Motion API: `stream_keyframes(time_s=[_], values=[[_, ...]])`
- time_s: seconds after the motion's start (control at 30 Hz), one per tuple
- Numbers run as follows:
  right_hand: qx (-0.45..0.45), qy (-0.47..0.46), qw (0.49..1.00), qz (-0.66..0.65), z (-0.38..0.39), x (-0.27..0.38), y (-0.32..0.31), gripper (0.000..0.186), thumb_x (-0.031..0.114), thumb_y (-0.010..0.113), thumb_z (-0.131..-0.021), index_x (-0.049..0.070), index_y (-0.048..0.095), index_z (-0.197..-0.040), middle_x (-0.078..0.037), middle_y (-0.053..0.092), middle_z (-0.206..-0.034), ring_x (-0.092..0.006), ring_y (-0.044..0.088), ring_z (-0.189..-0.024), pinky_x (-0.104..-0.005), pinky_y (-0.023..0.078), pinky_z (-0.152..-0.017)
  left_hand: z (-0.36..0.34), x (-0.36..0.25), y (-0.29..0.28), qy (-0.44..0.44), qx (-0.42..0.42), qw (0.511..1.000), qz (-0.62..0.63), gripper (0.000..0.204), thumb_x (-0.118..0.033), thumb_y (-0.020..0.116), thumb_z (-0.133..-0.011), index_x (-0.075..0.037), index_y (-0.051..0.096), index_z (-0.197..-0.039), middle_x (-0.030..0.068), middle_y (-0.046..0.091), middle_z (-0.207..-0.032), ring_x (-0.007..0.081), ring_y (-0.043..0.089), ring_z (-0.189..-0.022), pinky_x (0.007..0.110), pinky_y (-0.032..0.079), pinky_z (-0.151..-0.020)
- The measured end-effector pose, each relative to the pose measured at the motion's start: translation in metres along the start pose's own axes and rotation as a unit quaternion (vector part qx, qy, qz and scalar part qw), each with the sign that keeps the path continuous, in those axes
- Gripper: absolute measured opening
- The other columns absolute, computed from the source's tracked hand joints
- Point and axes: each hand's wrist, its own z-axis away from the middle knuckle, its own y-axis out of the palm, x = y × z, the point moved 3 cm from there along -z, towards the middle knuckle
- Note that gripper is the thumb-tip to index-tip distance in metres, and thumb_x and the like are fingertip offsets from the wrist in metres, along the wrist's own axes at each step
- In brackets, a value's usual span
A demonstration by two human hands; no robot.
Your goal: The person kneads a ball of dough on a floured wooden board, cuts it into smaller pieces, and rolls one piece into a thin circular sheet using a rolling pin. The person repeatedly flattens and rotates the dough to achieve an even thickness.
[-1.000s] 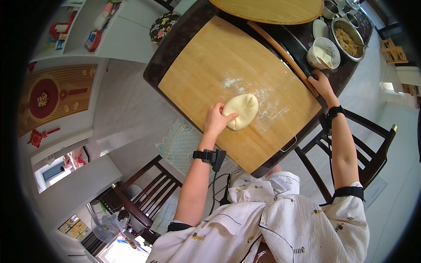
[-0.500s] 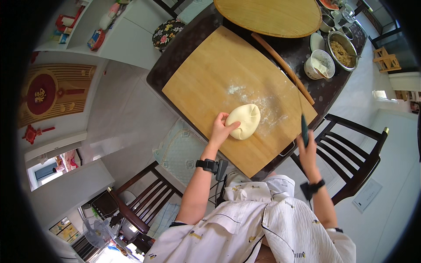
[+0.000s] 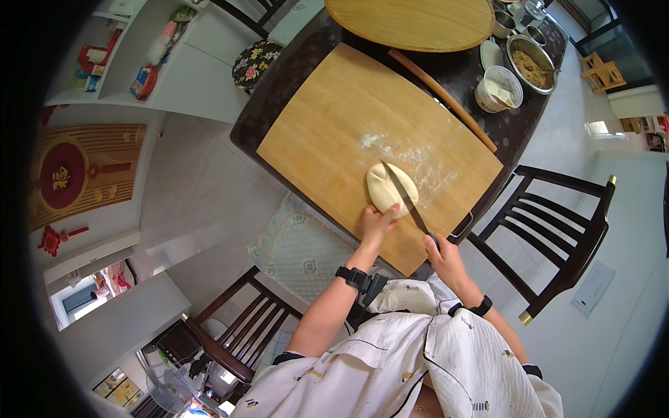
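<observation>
A smooth, pale ball of dough [image 3: 380, 192] sits on the wooden board [image 3: 327, 118], close to its near edge. My left hand [image 3: 378, 223] grips the dough's near side, thumb on top and fingers bent at its edge. In my right hand [image 3: 446, 262] is a knife [image 3: 411, 207] with a dark handle, the fingers wrapped round it. Its long blade lies slantwise across the top of the dough, the tip pointing away from me. Whether the edge has sunk into the dough I cannot tell. White flour [image 3: 418, 161] is scattered on the board just beyond it.
A rolling pin [image 3: 446, 101] lies along the board's far right edge. Behind it stand a white tub [image 3: 497, 89] of flour, a metal bowl [image 3: 531, 64] of filling and a large round tray [image 3: 418, 24]. Dark chairs [image 3: 550, 230] flank the table.
My right hand has brought the knife leftward from beside the board onto the dough. The dough has been turned a little, and my left hand has shifted to its near side.
</observation>
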Motion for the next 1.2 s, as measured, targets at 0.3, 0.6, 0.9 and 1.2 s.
stream_keyframes(time_s=[0.3,0.6,0.9,1.2], values=[[-0.024,-0.025,0.988,0.15,0.005,0.009,0.01,0.046,0.042,0.052,-0.099,0.0,0.054,-0.082,-0.025,0.058,-0.062,-0.0456,0.059,-0.063,-0.0517,0.045,-0.058,-0.006,-0.019,-0.024,0.076,-0.062,0.98,-0.172,0.05,-0.037,0.078,-0.082,0.006,0.057,-0.094,0.0127,0.07,-0.076,0.0162,0.068,-0.065,0.028,0.052,-0.058],[-0.03,-0.013,0.98,0.194,-0.001,0.005,0.007,0.042,0.039,0.052,-0.1,0.0,0.057,-0.085,-0.024,0.059,-0.063,-0.0442,0.059,-0.062,-0.0491,0.044,-0.056,-0.01,-0.029,-0.02,0.124,-0.069,0.953,-0.267,0.047,-0.034,0.081,-0.079,0.005,0.059,-0.091,0.0131,0.069,-0.076,0.0202,0.066,-0.066,0.033,0.051,-0.06],[-0.047,-0.058,0.953,0.295,-0.012,0.015,0.009,0.049,0.044,0.052,-0.098,-0.001,0.056,-0.08,-0.023,0.061,-0.062,-0.0441,0.061,-0.06,-0.0508,0.049,-0.054,-0.006,-0.036,-0.022,0.118,-0.072,0.948,-0.286,0.045,-0.034,0.081,-0.077,0.003,0.059,-0.091,0.0114,0.065,-0.073,0.0237,0.064,-0.064,0.036,0.05,-0.061],[-0.071,-0.068,0.942,0.319,-0.061,0.019,0.032,0.053,0.048,0.05,-0.098,-0.001,0.057,-0.079,-0.025,0.062,-0.063,-0.0446,0.063,-0.059,-0.0506,0.051,-0.053,-0.011,-0.032,-0.022,0.134,-0.065,0.931,-0.332,0.046,-0.04,0.076,-0.08,0.0,0.058,-0.093,0.0157,0.065,-0.088,0.0342,0.065,-0.079,0.044,0.05,-0.071]])
